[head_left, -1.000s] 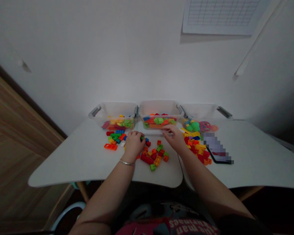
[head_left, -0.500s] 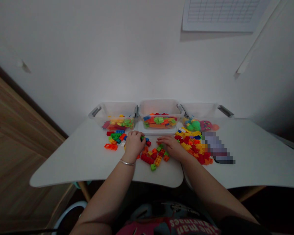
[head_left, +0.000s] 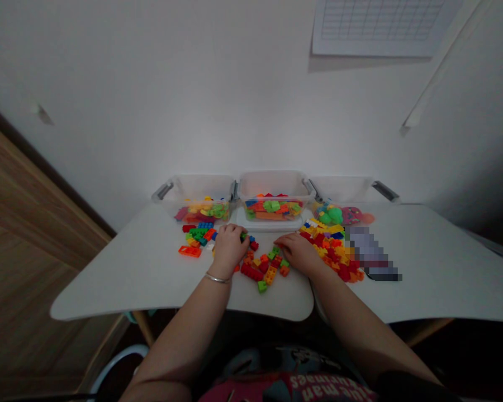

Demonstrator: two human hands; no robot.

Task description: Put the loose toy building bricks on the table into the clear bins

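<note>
Indoors, a white table point(head_left: 142, 279) stands against a pale wall point(head_left: 193, 100).

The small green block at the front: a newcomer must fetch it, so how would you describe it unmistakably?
On the white table, find the middle clear bin of three. In front of it, toward the person, lies a loose cluster of blocks. The green block is the one nearest the person's body; the cluster's other green ones lie farther back.

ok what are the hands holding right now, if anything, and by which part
It cannot be told. The left hand curls over a green brick, hiding any grip on it; the right hand shows no brick, but its palm is out of sight.
</note>
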